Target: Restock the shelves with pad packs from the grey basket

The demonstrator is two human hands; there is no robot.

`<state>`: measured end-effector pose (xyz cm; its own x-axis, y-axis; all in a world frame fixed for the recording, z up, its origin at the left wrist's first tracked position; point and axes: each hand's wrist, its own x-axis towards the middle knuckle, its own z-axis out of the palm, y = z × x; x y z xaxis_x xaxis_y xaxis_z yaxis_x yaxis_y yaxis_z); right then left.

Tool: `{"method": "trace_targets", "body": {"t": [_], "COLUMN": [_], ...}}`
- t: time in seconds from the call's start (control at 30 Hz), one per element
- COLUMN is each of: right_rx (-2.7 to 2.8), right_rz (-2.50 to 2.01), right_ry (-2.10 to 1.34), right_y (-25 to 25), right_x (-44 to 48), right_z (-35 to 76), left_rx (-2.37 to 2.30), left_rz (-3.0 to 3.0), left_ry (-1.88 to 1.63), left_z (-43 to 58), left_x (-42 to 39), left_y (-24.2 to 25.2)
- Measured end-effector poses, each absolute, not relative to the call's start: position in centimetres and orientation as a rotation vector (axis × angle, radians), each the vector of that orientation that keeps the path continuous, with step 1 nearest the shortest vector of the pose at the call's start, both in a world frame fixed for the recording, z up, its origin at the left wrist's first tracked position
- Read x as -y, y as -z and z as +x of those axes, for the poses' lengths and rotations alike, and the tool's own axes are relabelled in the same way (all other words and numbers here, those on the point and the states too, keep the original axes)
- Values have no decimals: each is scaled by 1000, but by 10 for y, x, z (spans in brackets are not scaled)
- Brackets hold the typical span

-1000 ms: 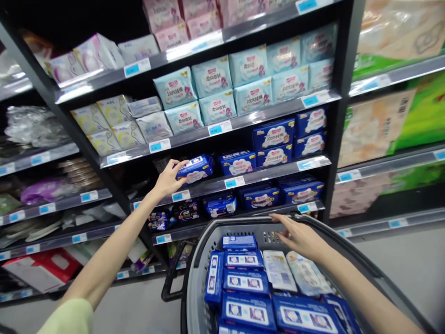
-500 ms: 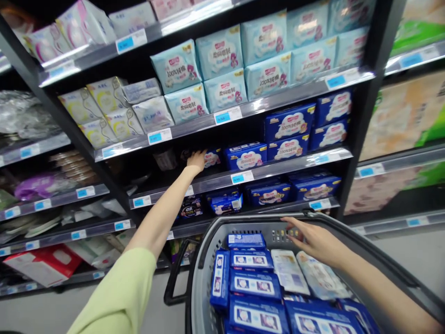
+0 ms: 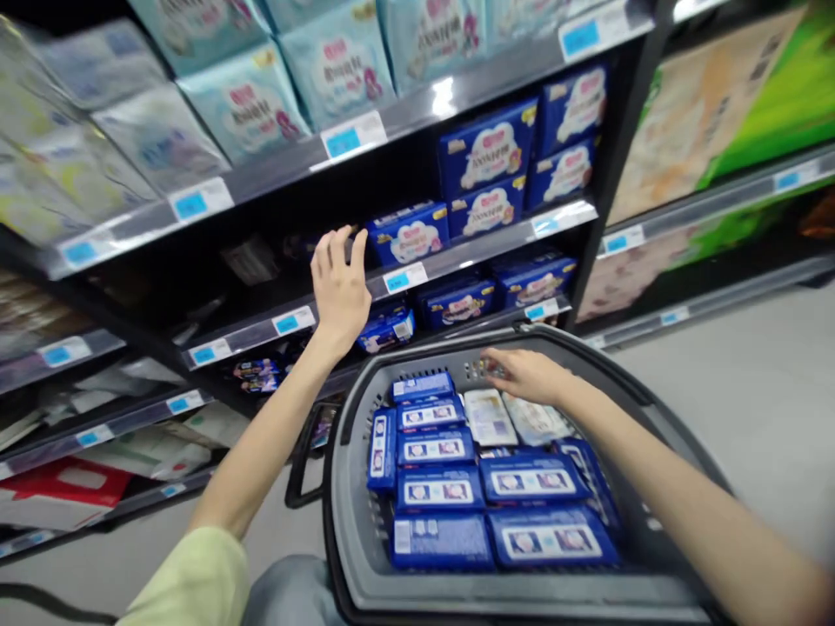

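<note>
My left hand (image 3: 340,283) is raised in front of the middle shelf, its back toward me and its fingers apart. I see nothing held in it, though its palm side is hidden. Just right of its fingertips stands a blue sanitary pad pack (image 3: 410,235). My right hand (image 3: 525,376) hovers over the far part of a grey shopping basket (image 3: 554,584), fingers loosely bent and holding nothing visible. Below it lie a whitish pack (image 3: 489,417) and a second pale pack (image 3: 535,419). Several blue packs (image 3: 437,491) fill much of the basket in rows.
Light-blue packs (image 3: 251,104) line the shelf above. Stacked blue packs (image 3: 489,156) stand farther right, and more blue packs (image 3: 460,300) lie on the lower shelf. The shelf edge (image 3: 470,256) runs across. A black basket handle (image 3: 303,465) sticks out at left.
My left hand has drawn back from the blue pack on the shelf and turned fingers up. My right hand stays over the basket. The view has shifted, showing more of the basket.
</note>
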<state>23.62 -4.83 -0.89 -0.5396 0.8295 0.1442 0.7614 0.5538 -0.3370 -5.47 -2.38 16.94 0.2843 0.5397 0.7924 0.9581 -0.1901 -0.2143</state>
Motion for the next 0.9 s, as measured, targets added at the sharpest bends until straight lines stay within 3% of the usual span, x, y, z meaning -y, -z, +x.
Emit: {"method": "trace_targets", "body": {"t": [0.17,0.33,0.43,0.67,0.9], "right_rx": [2607,2718,2779,2773,2701], "right_rz": [-1442,-1506,-1568,-1617,-1481], "right_ry": [-391,-483,-625,-852,-812], "right_y": [10,22,34,54,57], "right_x": [49,51,49,50,54], "right_z": [235,232,232,232,222], "left_rx": [1305,1057,1224,1511,1471], "left_rz": [-2129,-2746,-2884,-2888,-2910], "left_ry": [694,32,-61,-41,13], "left_z": [-23,-21,-33,-35,-39], "left_x": [68,53,43,43,43], "left_y": [-85,-5,26,37,37]}}
